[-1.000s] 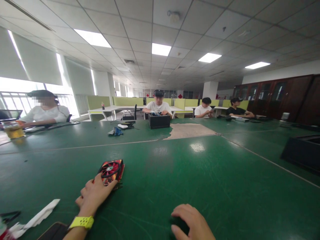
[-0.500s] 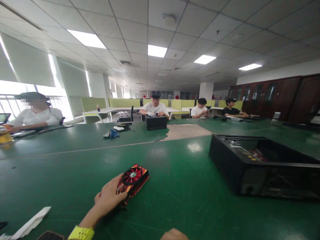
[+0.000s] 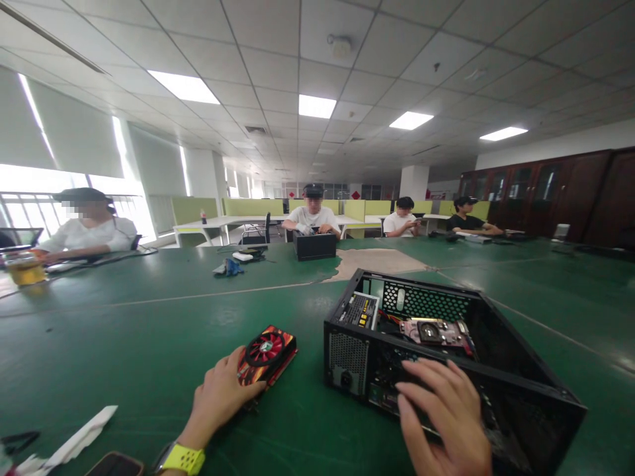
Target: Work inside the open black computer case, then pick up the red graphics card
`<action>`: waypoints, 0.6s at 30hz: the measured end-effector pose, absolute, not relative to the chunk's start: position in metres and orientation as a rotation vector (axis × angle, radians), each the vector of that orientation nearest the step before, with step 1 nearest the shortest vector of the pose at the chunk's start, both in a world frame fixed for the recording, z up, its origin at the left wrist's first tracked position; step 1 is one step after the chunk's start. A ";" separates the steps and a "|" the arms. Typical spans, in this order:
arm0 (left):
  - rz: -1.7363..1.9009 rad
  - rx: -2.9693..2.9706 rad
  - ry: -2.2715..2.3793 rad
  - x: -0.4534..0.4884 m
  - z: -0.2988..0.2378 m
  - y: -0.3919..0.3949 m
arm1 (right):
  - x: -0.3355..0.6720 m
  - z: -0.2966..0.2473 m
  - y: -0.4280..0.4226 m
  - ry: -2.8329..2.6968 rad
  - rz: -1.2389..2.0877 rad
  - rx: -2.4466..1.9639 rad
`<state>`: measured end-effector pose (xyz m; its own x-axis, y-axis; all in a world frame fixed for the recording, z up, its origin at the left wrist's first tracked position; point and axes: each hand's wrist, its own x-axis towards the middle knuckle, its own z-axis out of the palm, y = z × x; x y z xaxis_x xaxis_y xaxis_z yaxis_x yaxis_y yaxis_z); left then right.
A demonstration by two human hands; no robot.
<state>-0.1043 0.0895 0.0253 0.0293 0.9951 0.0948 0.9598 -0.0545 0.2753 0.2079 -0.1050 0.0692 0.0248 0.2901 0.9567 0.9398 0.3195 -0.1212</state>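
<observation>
On the green table, my left hand [image 3: 223,391] is closed around the near end of a red and black graphics card [image 3: 270,354] with a round fan facing up. A yellow strap [image 3: 184,457] circles that wrist. My right hand [image 3: 444,413] has its fingers spread in front of a black computer case [image 3: 526,396]; whether the fingertips touch the case I cannot tell. The case lies on its side with its top uncovered. Inside it show a power supply [image 3: 361,311] at the left corner and a second card with a fan [image 3: 436,332].
White paper [image 3: 84,436] and a phone [image 3: 115,465] lie at the lower left. Farther back are a blue crumpled item [image 3: 228,267], a jar of yellow liquid [image 3: 26,268] and another black case [image 3: 314,245] worked on by a person [image 3: 313,215]. Other people sit around the table.
The computer case has turned and come left, nearer the graphics card. My right hand has risen from the bottom edge to the case. The left hand keeps its hold on the card.
</observation>
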 end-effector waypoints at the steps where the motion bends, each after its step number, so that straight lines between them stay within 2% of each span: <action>1: 0.396 2.146 2.059 -0.105 0.025 0.091 | 0.218 0.076 -0.107 -1.470 -0.805 -1.226; 7: 0.461 2.134 2.057 -0.109 0.024 0.093 | 0.259 0.073 -0.099 -1.338 -1.003 -1.764; 12: 0.482 2.019 2.287 -0.123 0.025 0.100 | 0.269 0.070 -0.091 -1.375 -0.981 -1.785; 15: 0.701 2.099 2.286 -0.119 0.039 0.100 | 0.268 0.074 -0.091 -1.338 -1.026 -1.740; 18: 1.061 2.208 1.924 -0.098 0.072 0.082 | 0.264 0.074 -0.096 -1.352 -1.042 -1.686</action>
<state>-0.0983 0.0825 0.0720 0.0049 0.8845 0.4664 0.8663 -0.2367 0.4399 0.2640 -0.0963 0.0742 0.1207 0.3947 0.9109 0.9814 -0.1854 -0.0497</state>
